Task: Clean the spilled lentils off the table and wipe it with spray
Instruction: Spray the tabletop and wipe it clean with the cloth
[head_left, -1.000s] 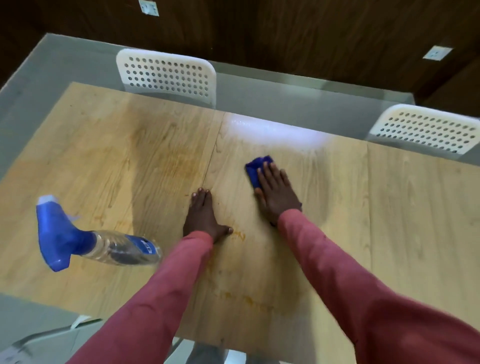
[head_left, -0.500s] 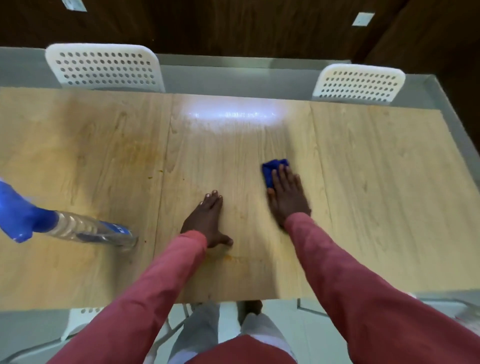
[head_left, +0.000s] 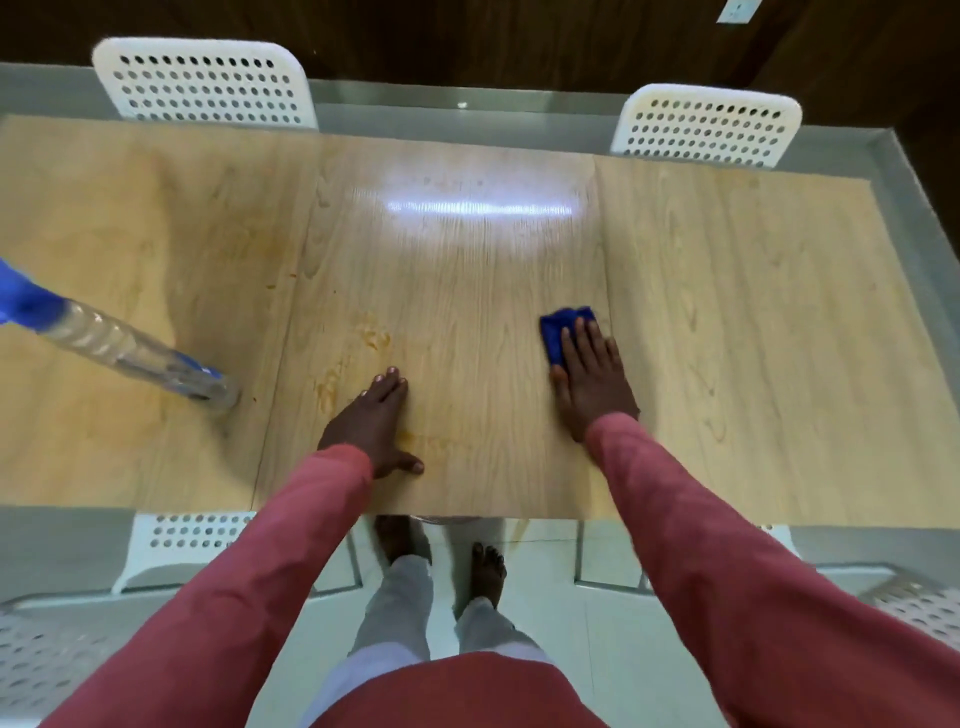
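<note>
The table (head_left: 727, 322) is filling most of the view, its wood-grain top lying bare of any loose lentils that can be made out, so the sweeping-up part is looking done, as far as this view is showing. Two white chairs (head_left: 202, 83) are standing at the far edge. What is remaining is the wiping: orange-yellow stains (head_left: 363, 338) are showing on the middle panel, just ahead of and beside the left hand, with fainter smears trailing toward the near edge, and that patch is looking untouched by the cloth. The bottle (head_left: 130, 353) of spray is standing on the left panel, well apart from both hands, nobody holding it; whether the top is wet with spray is not something the glare is letting me tell. The left hand (head_left: 374, 421) is resting flat on the table, fingers straight and grasping nothing, seemingly bracing the body. The right hand (head_left: 592, 384) is pressing straight fingers down on the blue cloth (head_left: 558, 327), which is lying bunched on the middle panel near its right seam, partly hidden under the fingers. By my judgement the task is well along, with the stained area left to scrub.
</note>
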